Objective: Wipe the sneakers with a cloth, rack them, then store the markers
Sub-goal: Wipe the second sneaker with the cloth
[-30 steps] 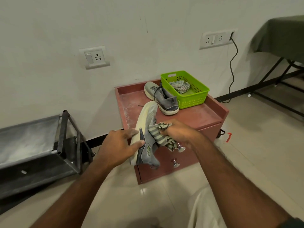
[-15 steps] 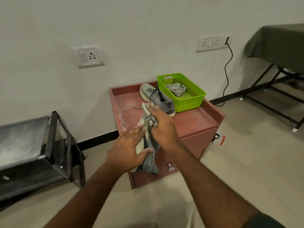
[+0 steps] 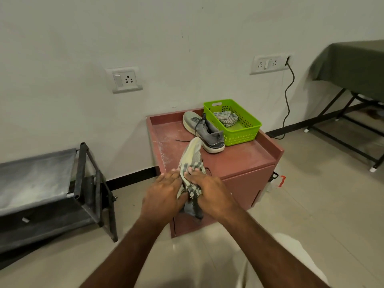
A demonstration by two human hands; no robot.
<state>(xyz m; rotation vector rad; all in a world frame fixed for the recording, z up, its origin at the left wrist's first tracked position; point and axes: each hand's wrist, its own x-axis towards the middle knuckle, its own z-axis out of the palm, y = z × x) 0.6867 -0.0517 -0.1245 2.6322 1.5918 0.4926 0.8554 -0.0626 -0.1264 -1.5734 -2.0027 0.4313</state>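
I hold a grey sneaker [image 3: 192,151] on its side over the front of the red cabinet [image 3: 239,161], pale sole facing left, toe pointing away. My left hand [image 3: 164,194] grips its heel end from the left. My right hand [image 3: 209,192] presses a striped cloth [image 3: 192,177] against the sneaker's middle, fingers curled round the cloth. The second grey sneaker [image 3: 204,129] stands upright on the cabinet top by the green basket [image 3: 247,134]. No markers are in view.
Another striped cloth [image 3: 225,118] lies in the green basket. A black metal shoe rack [image 3: 83,183] stands on the floor at the left. A table with a green cover [image 3: 353,65] is at the far right. A black cable [image 3: 287,100] hangs from the wall socket.
My right hand has drawn the cloth from the sneaker's toe end back toward its middle. The sneaker's toe now shows bare again.
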